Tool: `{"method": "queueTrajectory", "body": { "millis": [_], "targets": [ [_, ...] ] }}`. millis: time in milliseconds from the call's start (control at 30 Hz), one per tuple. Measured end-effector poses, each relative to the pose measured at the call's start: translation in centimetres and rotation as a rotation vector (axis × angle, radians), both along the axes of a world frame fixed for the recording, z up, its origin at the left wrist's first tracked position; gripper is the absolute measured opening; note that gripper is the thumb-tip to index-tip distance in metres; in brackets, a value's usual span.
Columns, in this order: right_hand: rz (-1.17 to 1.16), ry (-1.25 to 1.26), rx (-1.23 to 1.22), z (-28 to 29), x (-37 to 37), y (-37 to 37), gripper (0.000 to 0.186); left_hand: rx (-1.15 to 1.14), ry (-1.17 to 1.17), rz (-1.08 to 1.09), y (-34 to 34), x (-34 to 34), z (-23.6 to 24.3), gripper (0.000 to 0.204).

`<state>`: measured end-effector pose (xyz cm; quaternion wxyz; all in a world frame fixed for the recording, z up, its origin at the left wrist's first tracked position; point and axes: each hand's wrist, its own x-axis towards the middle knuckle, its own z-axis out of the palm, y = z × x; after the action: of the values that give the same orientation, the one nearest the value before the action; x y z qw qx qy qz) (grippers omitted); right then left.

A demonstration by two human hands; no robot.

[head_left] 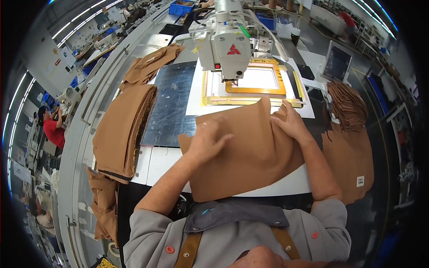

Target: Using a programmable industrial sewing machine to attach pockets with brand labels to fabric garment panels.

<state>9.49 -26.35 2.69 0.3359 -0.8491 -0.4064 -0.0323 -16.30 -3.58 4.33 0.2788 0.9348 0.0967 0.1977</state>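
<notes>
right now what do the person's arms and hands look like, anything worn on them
Both hands, left hand and right hand, are bare: no gloves, and no rings or watch visible. The forearms are bare too. Short grey sleeves with red-orange round buttons end near the elbows.

One head-worn fisheye view looks steeply down from close above the white worktable (161, 165), facing forward toward the grey-white sewing machine (223, 42); straight edges bend toward the dark rim.
</notes>
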Motion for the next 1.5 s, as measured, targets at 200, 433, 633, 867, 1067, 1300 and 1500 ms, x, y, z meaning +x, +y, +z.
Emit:
{"method": "queueTrajectory", "body": {
  "millis": [200, 433, 633, 867, 1067, 1300, 1500],
  "targets": [
    [0.009, 0.018, -0.043, 3.7, 0.2, -1.9, 0.05, 0.136, 0.135, 0.35, 6.5, -0.6, -2.7, 0.047],
    [-0.071, -0.172, -0.319, 5.5, 2.3, -5.3, 0.042, -0.343, 0.188, 0.34, 4.3, 1.7, -1.4, 0.026],
    [0.409, -0.521, 0.197, 2.8, 1.1, 1.7, 0.054, -0.377, -0.134, -0.084, 1.0, 5.4, 0.9, 0.017],
    [0.397, 0.475, 0.045, 1.1, 6.5, -0.6, 0.025, -0.574, -0.011, 0.09, 5.3, 6.4, 0.4, 0.011],
    [0.148, 0.362, -0.035, 1.4, 9.7, 0.2, 0.022, -0.454, 0.099, 0.309, 9.2, 10.4, -1.7, 0.019],
    [-0.035, 0.272, -0.08, 0.8, 14.1, 2.9, 0.017, -0.145, 0.203, 0.391, 11.7, 15.1, -1.6, 0.023],
    [-0.043, 0.277, -0.013, 0.4, 18.3, 5.8, 0.016, 0.037, 0.383, 0.52, 15.9, 19.0, -2.9, 0.028]
  ]
}}
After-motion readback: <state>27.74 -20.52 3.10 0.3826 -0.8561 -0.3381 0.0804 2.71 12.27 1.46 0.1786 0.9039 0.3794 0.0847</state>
